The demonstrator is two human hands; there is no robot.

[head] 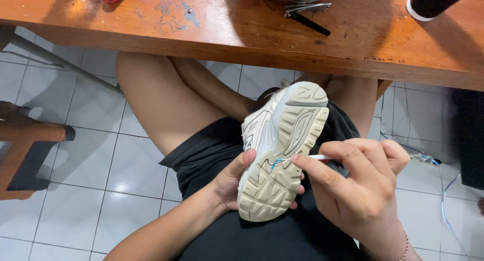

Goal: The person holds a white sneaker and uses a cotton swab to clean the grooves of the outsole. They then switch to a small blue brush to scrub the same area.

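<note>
Sneaker [282,150] sits sole-up on the person's lap, over black shorts [212,155], just below the edge of the wooden table [242,34]. Outsole is cream rubber, chunky, with deep angular lugs and curved grooves; toe end points toward the table, heel toward the body. Upper is pale, mesh-like with darker trim, only partly visible on the left side. Left hand [229,183] cups the shoe from underneath: thumb pressed along the left edge of the sole, fingertips just showing at the right edge near the heel, so the grip is wrapped closed around the shoe. Right hand [353,183] pinches a thin white stick [318,157] between thumb and forefinger, other fingers curled in; a short blue-tipped bit at its end touches a groove mid-sole. A thin bracelet shows at the right wrist. Table top is worn, varnished wood with scratches and scribbled marks; on it a metal clip-like tool [305,11] with a black handle, and a black cylinder with white rim [433,1] at the far right edge. Floor is glossy white tile; thin blue cable [443,200] trails at right. Wooden stool with black foot cap [30,150] at left.
</note>
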